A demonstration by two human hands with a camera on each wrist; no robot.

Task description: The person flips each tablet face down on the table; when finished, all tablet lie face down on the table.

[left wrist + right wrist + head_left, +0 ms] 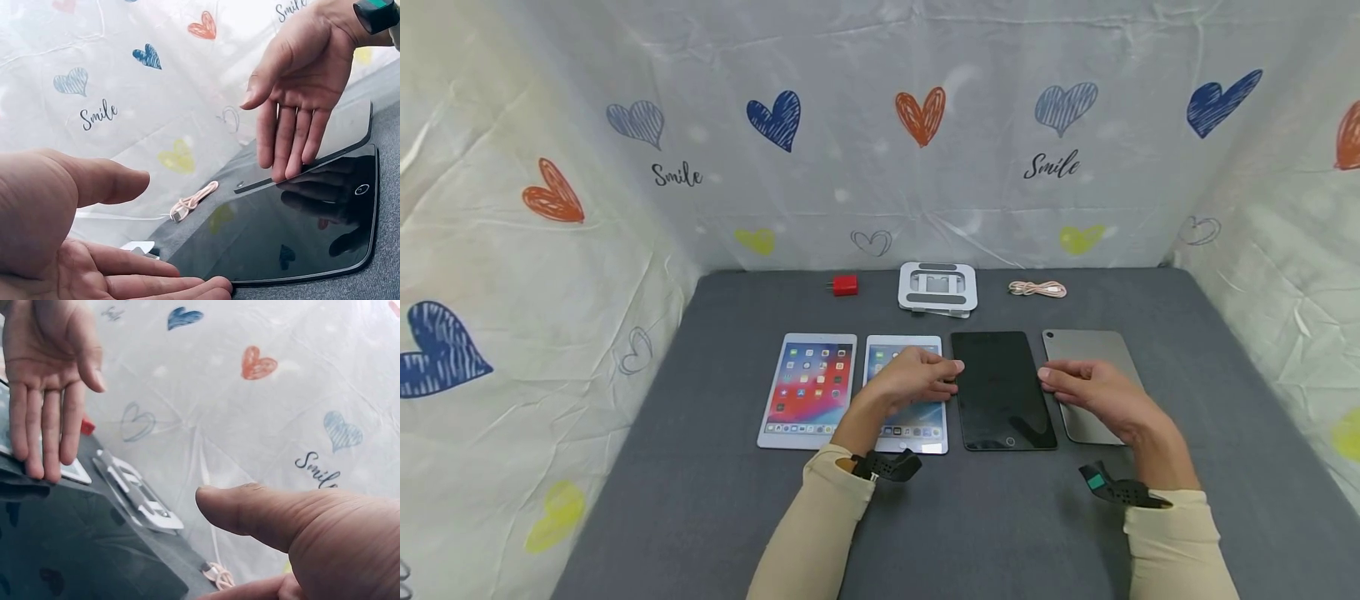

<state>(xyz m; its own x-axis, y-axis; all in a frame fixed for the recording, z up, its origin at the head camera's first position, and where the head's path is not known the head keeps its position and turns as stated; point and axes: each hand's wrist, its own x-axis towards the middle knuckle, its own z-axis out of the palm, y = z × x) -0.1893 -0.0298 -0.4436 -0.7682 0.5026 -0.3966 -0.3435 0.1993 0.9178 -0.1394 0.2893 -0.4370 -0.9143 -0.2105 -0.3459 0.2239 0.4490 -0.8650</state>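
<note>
Between my two hands a tablet with a dark screen (1000, 392) lies face up on the grey cloth. My left hand (917, 379) is at its left edge, fingers straight, above a white tablet with a lit screen (917, 432). On the opposite side, my right hand (1093, 392) is by the dark tablet's right edge, fingers extended, partly covering a grey tablet (1099, 343) lying back side up. Both palms face the dark tablet in the left wrist view, and neither hand grips it. Farther left lies another white tablet (808, 383), its screen showing icons.
Along the back of the grey table (730, 333) lie a red charger plug (846, 286), a folded white stand (937, 298) and a bundled pink cable (1037, 288). A white curtain (842, 75) printed with hearts rises behind and at both sides.
</note>
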